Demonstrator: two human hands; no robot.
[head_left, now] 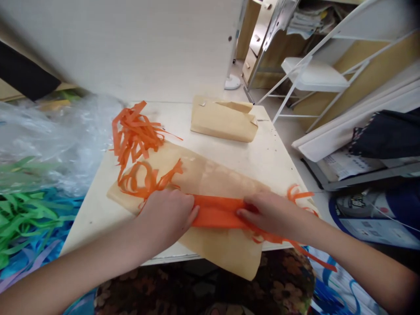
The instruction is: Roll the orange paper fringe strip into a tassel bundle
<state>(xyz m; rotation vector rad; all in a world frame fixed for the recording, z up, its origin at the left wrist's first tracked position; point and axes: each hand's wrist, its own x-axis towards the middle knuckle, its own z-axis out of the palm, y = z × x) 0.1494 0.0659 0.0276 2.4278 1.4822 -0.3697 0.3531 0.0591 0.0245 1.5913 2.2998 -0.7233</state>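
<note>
Both hands press a bundle of orange paper strips (218, 213) flat onto a large brown envelope (210, 175) lying across the near edge of the small white table (272, 157). The left hand (167, 214) is closed over the bundle's left end; the right hand (272, 214) pinches its right end, fingers curled. Behind the envelope, a loose pile of orange strips (134, 131) sits left, a folded brown envelope (225, 118) right
</note>
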